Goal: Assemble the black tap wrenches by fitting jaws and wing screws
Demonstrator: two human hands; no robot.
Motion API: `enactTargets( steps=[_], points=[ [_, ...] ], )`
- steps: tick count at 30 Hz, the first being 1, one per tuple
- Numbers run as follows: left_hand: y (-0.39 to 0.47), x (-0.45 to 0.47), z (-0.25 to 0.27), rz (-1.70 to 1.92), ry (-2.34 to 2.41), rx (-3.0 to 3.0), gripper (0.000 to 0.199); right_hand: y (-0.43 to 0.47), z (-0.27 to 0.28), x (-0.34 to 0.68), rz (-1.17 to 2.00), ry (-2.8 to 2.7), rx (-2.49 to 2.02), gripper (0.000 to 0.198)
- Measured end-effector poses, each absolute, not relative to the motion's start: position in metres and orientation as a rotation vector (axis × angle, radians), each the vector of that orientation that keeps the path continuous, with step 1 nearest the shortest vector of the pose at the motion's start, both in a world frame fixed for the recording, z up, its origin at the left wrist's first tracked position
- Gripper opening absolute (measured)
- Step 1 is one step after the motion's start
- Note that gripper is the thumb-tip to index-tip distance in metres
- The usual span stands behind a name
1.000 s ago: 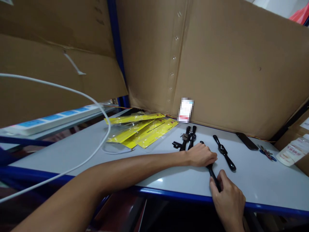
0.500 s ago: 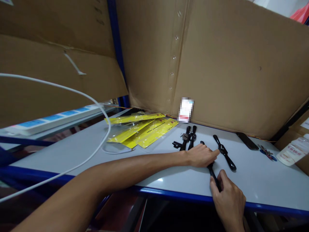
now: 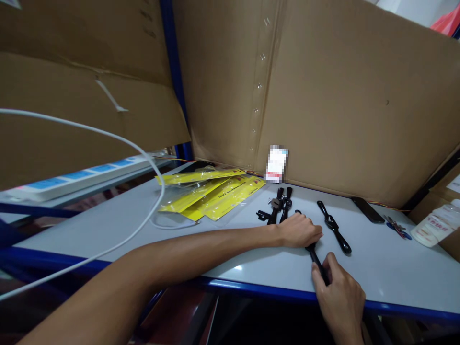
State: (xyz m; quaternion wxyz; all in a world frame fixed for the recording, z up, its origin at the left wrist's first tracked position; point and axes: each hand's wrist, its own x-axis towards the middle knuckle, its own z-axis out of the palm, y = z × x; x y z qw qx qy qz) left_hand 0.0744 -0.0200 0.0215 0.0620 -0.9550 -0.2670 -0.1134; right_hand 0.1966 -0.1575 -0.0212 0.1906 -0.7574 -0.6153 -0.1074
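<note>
A black spokeshave (image 3: 316, 261) lies slantwise near the table's front edge. My left hand (image 3: 300, 230) covers its middle, with the fingers curled in on it; the blade area is hidden beneath. My right hand (image 3: 341, 292) grips the near handle between thumb and fingers. Just right of my left hand lies a second black spokeshave (image 3: 332, 224), untouched. Behind my left wrist are more black spokeshave parts: a handled body with a round plate (image 3: 276, 205), another handled body (image 3: 287, 203) and a small loose black piece (image 3: 264, 215).
Yellow-carded clear packages (image 3: 215, 191) are piled at the left, near a white cable (image 3: 143, 225). A phone with a blurred screen (image 3: 276, 164) leans on the cardboard wall (image 3: 341, 96). To the right lie a dark phone (image 3: 367, 210), keys (image 3: 398, 227) and a white bottle (image 3: 434, 225).
My left hand has shifted slightly left, and its fingers, which reached further right before, are drawn in over the spokeshave. My right hand stays at the near handle.
</note>
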Motion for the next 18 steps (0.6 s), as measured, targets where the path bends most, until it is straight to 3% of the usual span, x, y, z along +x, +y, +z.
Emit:
enactTargets(
  steps=[3, 8, 13, 18],
  points=[
    [-0.018, 0.075, 0.018, -0.364, -0.816, -2.896, 0.037, -0.158, -0.021, 0.196, -0.311, -1.731, -2.114, 0.013],
    [-0.018, 0.074, 0.016, -0.408, -0.805, -2.907, 0.025, -0.160, -0.023, 0.196, -0.315, -1.721, -2.124, 0.012],
    [-0.018, 0.074, 0.016, -0.418, -0.806, -2.929, 0.038, -0.156, -0.025, 0.199, -0.287, -1.704, -2.103, 0.013],
    [-0.020, 0.072, 0.020, -0.397, -0.865, -2.922, 0.023, -0.166, -0.009, 0.187, -0.198, -1.507, -1.769, 0.025]
  ],
)
